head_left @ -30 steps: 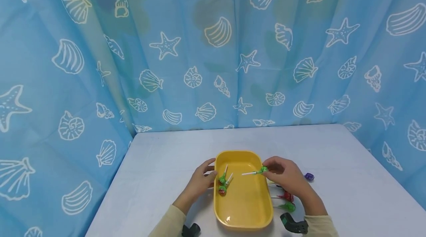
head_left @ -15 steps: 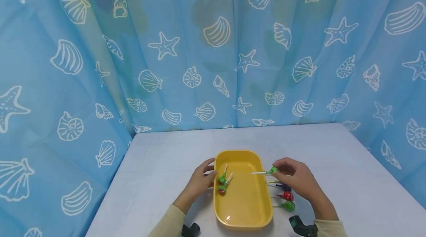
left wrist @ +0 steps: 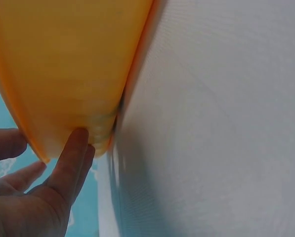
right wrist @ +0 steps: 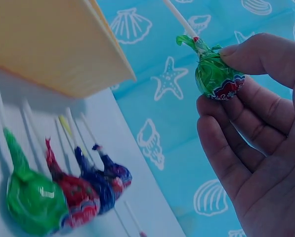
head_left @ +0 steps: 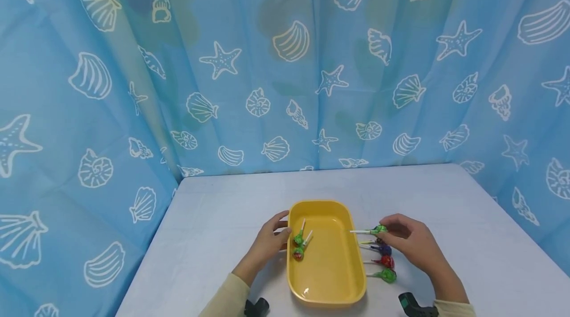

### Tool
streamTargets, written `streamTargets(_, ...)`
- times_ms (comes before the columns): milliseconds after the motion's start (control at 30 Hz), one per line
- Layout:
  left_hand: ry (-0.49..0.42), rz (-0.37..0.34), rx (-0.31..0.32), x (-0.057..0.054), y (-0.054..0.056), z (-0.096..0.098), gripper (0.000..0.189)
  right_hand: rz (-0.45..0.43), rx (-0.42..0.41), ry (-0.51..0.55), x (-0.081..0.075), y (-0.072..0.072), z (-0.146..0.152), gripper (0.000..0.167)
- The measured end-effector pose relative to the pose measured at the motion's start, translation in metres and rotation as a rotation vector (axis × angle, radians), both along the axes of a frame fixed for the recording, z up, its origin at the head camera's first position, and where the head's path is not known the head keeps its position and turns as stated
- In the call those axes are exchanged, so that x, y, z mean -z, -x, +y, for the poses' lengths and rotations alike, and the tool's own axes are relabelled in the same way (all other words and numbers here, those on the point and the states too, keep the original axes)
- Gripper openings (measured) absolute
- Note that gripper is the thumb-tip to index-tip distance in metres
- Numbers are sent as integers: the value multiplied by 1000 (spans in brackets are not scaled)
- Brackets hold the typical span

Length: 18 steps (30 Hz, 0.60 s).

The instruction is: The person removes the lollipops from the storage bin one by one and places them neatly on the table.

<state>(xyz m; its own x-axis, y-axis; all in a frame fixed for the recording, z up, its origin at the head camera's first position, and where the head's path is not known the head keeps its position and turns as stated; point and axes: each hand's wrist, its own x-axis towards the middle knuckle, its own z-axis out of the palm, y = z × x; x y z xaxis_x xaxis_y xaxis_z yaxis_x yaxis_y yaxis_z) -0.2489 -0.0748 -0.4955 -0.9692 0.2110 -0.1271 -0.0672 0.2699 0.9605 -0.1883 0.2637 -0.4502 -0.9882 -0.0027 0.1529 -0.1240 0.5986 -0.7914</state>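
My right hand (head_left: 411,240) pinches a green-wrapped lollipop (head_left: 379,229) between thumb and fingers, its white stick pointing left to the yellow tray's right rim. In the right wrist view this lollipop (right wrist: 216,74) is held above the table. My left hand (head_left: 265,244) touches the left side of the yellow tray (head_left: 329,267); in the left wrist view, extended fingers (left wrist: 70,160) rest against its outer wall. Two lollipops (head_left: 298,252) lie inside the tray at its left. Beside the tray's right side is a row of lollipops, including green (head_left: 388,275), red (head_left: 386,261) and dark blue (head_left: 385,249).
A white-covered table (head_left: 231,198) lies under everything. A blue shell-patterned curtain (head_left: 267,69) hangs behind and along both sides. Dark devices (head_left: 416,305) sit near both wrists. In the right wrist view, another stick (right wrist: 135,219) shows low beyond the row.
My right hand has moved right with the green lollipop, from over the tray to past its right rim. More of the row beside the tray shows. The left hand stays at the tray.
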Motion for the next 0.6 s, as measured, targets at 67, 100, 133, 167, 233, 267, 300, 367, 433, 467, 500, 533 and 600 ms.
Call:
streamTargets(67,-4,1,1,-1,0,0,52,-5,18,-13,1,-2,4,30)
streamTargets(100,-6,0,0,-1,0,0,52,-9,28,-19,2,-2,6,30)
streamTargets(133,-10,3,1,-1,-1,0,52,-13,38,-26,3,-3,7,31)
streamTargets(167,-12,4,2,-1,-1,0,52,-17,48,-34,3,-4,9,32)
streamTargets(233,-15,6,3,-1,-1,0,52,-25,63,-37,4,-6,12,33)
streamTargets(267,-14,7,3,-1,-1,0,52,-27,69,-38,5,-7,13,33)
streamTargets(300,-14,7,3,-1,-1,0,52,-31,76,-41,5,-7,14,34)
streamTargets(367,-14,7,2,-1,-2,-1,52,-39,86,-42,6,-9,16,35)
streamTargets(433,-15,7,3,0,-2,-1,52,-47,94,-44,7,-10,18,35)
streamTargets(467,-17,8,4,0,-2,-1,52,-52,97,-45,7,-10,18,36)
streamTargets(500,-19,8,5,0,-2,-1,52,-56,98,-44,8,-11,19,37)
streamTargets(533,-19,9,6,0,-2,-1,52,-57,100,-44,8,-12,19,37)
streamTargets(600,-20,6,5,-1,-2,0,52,-56,104,-43,10,-12,21,37)
